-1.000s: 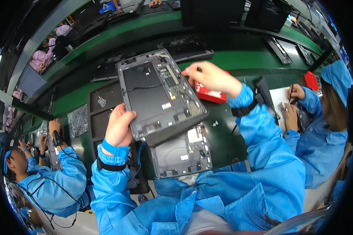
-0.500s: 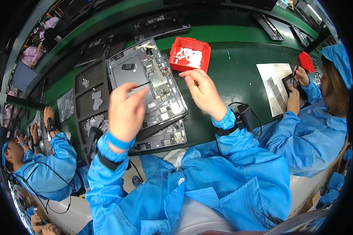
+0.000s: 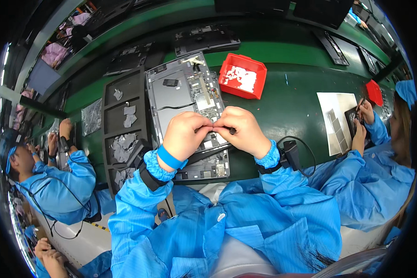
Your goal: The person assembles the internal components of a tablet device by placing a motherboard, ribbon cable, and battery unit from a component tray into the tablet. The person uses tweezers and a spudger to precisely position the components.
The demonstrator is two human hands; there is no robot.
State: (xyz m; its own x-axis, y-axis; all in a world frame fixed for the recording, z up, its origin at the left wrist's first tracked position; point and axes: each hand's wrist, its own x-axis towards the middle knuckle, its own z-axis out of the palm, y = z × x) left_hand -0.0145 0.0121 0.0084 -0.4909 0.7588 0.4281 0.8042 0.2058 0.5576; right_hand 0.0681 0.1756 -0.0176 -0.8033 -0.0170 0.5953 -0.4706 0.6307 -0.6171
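Observation:
My left hand [image 3: 184,134] and my right hand [image 3: 242,129] meet above the lower right of an opened laptop chassis [image 3: 171,99], fingertips pinched together. Whatever lies between the fingertips is too small to make out. A thin dark tool [image 3: 232,131] pokes out of my right fist; its kind is hidden. The grey chassis has bare circuit boards along its right side, and a black cable [image 3: 177,107] runs across it. A small black rectangular piece [image 3: 170,83] lies on its upper part. Under its near edge sits another opened chassis [image 3: 208,167].
Left of the laptop stands a dark compartment tray [image 3: 107,103] with grey scraps. A red bin [image 3: 243,90] of small white pieces is beyond my right hand. More chassis [image 3: 207,39] lie farther back. Co-workers sit at both sides; a printed sheet [image 3: 326,104] lies at right.
My hands were apart, the left one blurred over the chassis and the right beside it. They have come together at the fingertips. The whole view has shifted slightly.

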